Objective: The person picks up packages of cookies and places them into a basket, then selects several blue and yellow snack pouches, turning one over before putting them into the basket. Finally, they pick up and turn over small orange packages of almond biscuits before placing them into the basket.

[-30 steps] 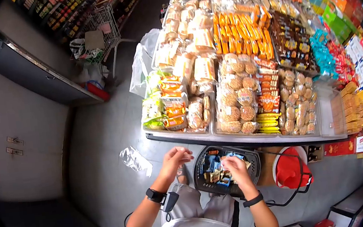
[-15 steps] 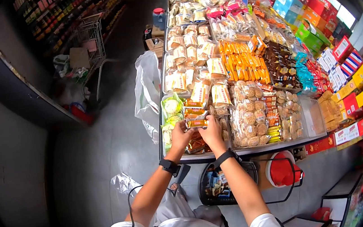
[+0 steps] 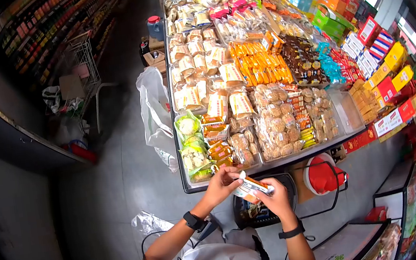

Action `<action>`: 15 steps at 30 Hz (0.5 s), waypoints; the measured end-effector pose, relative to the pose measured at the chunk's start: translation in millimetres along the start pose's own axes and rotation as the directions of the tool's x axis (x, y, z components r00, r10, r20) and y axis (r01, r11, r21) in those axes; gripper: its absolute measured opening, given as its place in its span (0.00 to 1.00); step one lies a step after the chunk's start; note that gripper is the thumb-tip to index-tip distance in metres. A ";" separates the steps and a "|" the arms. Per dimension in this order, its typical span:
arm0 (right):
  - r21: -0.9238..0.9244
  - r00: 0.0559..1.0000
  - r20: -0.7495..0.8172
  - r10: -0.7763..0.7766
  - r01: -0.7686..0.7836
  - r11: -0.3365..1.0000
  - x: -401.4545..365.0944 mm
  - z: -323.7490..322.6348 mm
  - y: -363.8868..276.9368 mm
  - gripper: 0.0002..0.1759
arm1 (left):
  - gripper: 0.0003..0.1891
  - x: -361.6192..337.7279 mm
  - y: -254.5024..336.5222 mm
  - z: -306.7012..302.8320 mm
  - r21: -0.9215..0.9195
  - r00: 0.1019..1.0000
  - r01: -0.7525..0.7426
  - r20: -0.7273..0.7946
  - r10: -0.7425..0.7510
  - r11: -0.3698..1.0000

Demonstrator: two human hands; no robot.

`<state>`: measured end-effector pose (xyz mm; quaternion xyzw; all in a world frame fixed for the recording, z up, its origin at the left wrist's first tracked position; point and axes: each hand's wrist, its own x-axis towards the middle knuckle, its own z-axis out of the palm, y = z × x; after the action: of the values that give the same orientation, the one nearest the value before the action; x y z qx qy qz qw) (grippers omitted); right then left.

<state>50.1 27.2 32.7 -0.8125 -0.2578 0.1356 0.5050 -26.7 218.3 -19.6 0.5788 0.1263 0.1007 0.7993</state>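
Just off the front edge of the display table, my right hand point(image 3: 277, 198) grips a wrapped snack pack point(image 3: 252, 189) with a white and orange wrapper. At the pack's left end, my left hand point(image 3: 222, 186) closes its thumb and fingers on the wrapper. The pack is tilted. Beyond my left hand are brown-orange snack packs point(image 3: 219, 152), stacked in a row. Left of them, green-and-white vegetable-like packs point(image 3: 193, 152) lie in a tray. Bagged round biscuits point(image 3: 274, 122) lie to the right of the row.
Below the table edge stands a black shopping basket point(image 3: 244, 216) with items inside. A red-topped bucket point(image 3: 322, 175) is to its right. A white plastic bag point(image 3: 155, 113) hangs at the table's left side. A shopping cart point(image 3: 84, 72) stands across the aisle.
Both hands have drawn back from the snack row towards me, bringing a pack past the table's front edge. The pack has been turned and tilted. The view has shifted right.
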 end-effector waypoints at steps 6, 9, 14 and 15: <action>0.118 0.862 -0.272 0.428 -0.412 0.904 -96.7 -27.0 124.1 0.20 | 0.06 -26.5 -62.6 11.6 0.012 0.982 0.185 -0.030 -0.185 0.983; 0.194 0.731 -0.305 0.610 -0.580 0.791 -132.6 -26.2 218.6 0.22 | 0.06 -31.5 -79.2 16.1 0.066 0.932 0.360 0.015 -0.362 0.931; 0.308 0.578 -0.377 0.723 -0.658 0.687 -144.1 -3.3 300.8 0.25 | 0.08 -22.6 -92.2 35.8 0.022 0.815 0.580 -0.003 -0.580 0.814; 0.238 0.600 -0.529 0.600 -0.574 0.783 -153.9 12.2 349.9 0.23 | 0.08 -18.8 -104.3 38.0 0.037 0.812 0.583 0.000 -0.583 0.812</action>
<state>15.2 -174.1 -290.6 -0.8414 0.1926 0.0459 0.5029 -30.9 146.1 -105.9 0.5268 0.2946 -0.1546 0.7822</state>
